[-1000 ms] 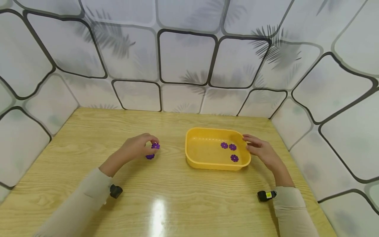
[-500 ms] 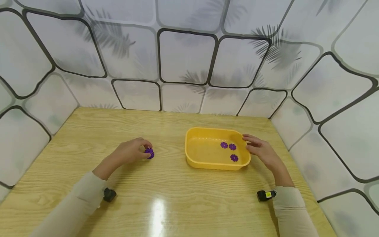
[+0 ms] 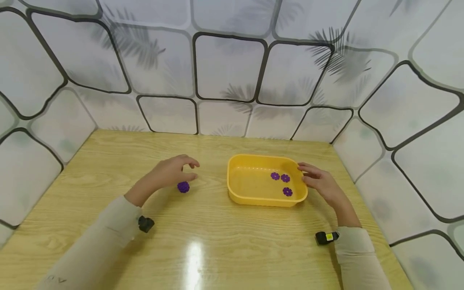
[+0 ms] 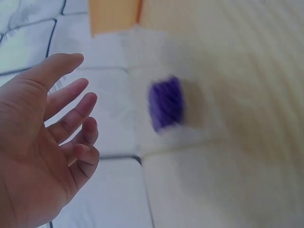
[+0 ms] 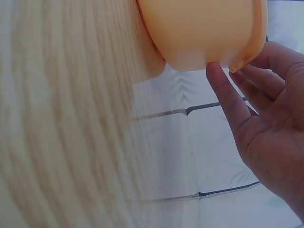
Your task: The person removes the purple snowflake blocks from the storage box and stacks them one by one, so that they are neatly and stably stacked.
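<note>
A short stack of purple flower-shaped discs (image 3: 183, 187) stands on the wooden table; the left wrist view shows this purple stack (image 4: 166, 103) blurred. Just above and beyond it is my left hand (image 3: 170, 173), thumb and fingers spread apart with nothing between them. To the right sits a yellow plastic tray (image 3: 250, 200). Three purple discs (image 3: 287, 191) lie flat and separate in its right half. My right hand (image 3: 324, 187) touches the tray's right end. In the right wrist view, the thumb (image 5: 228, 95) meets the tray's outer wall, and the other fingertips are partly hidden behind its rim.
The light wood table (image 3: 224, 241) reaches back to a patterned wall (image 3: 228, 68), with more wall along both sides. Small black cameras are strapped at the left wrist (image 3: 146, 224) and the right wrist (image 3: 326, 238).
A purple disc pinched in my left hand went down onto the stack. That hand has since let go and lifted up and to the right. My right hand has stayed at the tray.
</note>
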The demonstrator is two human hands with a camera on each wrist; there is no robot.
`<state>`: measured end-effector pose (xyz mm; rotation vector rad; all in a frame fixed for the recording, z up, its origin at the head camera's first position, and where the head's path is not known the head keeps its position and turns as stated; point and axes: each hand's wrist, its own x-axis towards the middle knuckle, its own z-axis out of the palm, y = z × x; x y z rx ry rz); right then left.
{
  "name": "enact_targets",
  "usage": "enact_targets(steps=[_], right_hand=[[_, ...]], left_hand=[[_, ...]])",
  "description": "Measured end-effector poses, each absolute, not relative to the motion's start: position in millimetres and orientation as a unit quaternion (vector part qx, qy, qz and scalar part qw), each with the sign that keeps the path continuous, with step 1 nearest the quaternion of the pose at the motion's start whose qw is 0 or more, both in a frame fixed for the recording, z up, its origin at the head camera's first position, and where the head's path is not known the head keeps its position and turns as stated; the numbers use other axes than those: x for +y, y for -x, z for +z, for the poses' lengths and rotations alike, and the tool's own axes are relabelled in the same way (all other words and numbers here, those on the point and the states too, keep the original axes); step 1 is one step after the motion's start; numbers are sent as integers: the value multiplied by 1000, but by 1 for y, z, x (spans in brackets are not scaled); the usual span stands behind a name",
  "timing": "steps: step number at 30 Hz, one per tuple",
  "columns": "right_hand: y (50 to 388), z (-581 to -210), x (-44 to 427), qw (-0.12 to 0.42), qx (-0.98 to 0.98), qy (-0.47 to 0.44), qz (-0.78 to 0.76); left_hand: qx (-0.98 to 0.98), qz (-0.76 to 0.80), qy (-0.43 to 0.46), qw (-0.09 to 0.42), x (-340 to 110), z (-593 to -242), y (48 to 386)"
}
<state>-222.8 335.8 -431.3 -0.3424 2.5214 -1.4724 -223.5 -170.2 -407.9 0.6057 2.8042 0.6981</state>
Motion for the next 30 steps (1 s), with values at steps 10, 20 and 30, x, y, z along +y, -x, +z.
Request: enact_targets(steps=[10, 20, 30], right_hand=[[222, -433, 337, 101, 852, 116, -500], [222, -431, 335, 100, 859, 114, -488], [224, -431, 336, 98, 855, 113, -497]], left_hand=[[915, 238, -312, 97, -68, -384, 256], [887, 248, -365, 136, 21, -404, 267], [891, 193, -384, 147, 76, -431, 271]])
